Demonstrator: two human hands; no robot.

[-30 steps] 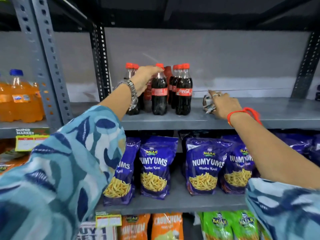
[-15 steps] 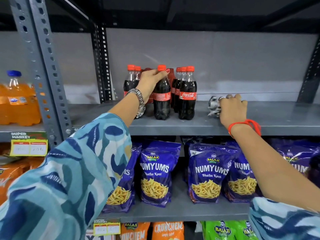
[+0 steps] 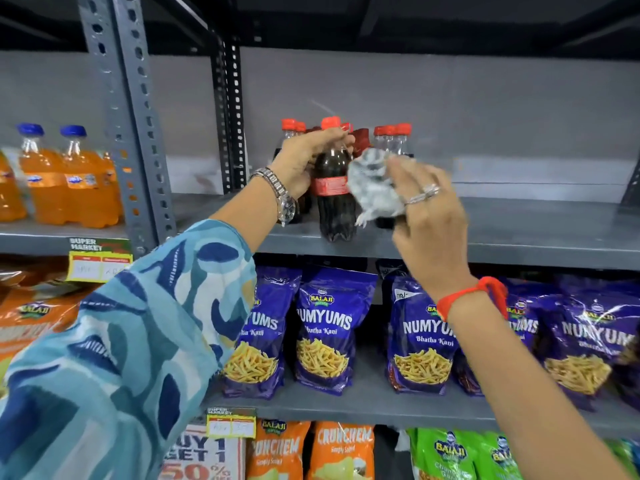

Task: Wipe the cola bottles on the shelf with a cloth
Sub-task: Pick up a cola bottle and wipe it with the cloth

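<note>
Left hand [image 3: 304,161] now grips bottle [image 3: 332,188] drawn to shelf [image 3: 519,237] front edge; right hand [image 3: 426,206] has lifted cloth [image 3: 374,185] against it, wiping starts

Place: you are standing in a shop, at a grocery aisle.
Shelving: grey metal shelves [image 3: 519,237] on slotted steel posts [image 3: 135,140], stacked in tiers.
Drinks: rows of identical cola bottles [image 3: 334,199] near the left end of the upper shelf; orange drink bottles [image 3: 83,181] in the bay to your left.
Snacks: matching purple snack bags [image 3: 332,330] lined along the shelf below; orange bags [image 3: 341,452] and green bags [image 3: 446,455] under those.
Price tags: yellow "Super Market" labels [image 3: 98,259] clipped to the shelf front edges.
Offer sign: a "Buy 1 Get 1" card [image 3: 201,455] at the bottom.
</note>
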